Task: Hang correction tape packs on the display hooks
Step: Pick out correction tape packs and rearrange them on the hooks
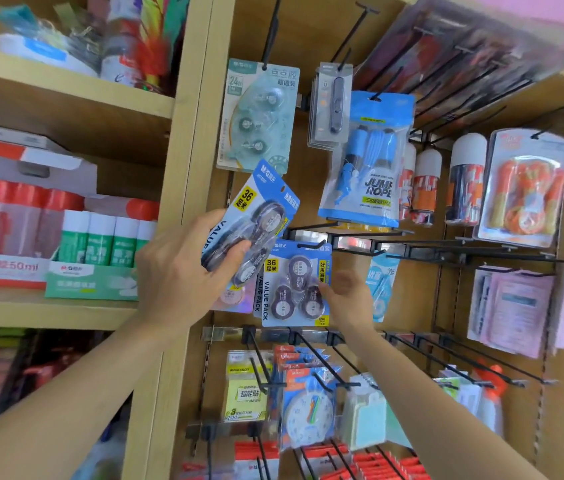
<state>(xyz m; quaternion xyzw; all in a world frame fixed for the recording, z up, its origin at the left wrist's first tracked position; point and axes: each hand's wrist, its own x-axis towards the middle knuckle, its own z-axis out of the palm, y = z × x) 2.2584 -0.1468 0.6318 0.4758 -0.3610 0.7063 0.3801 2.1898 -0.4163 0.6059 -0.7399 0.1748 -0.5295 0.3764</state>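
My left hand (183, 271) grips a blue correction tape value pack (260, 209), tilted to the right, in front of the wooden upright of the display. A second identical blue pack (294, 282) hangs upright on a black hook (311, 244) in the middle row. My right hand (346, 296) is at that hanging pack's right edge, fingers loosely curled and touching it. A pale green pack of three tapes (258, 116) hangs on a hook above. A light blue single tape pack (381, 285) hangs behind my right hand.
Bare black hooks (464, 252) stick out to the right in the middle row and below (447, 362). A blue jump rope pack (367, 157) hangs above. Glue sticks (100, 237) fill the left shelves. Sticky notes and a clock pack (308, 410) hang lower down.
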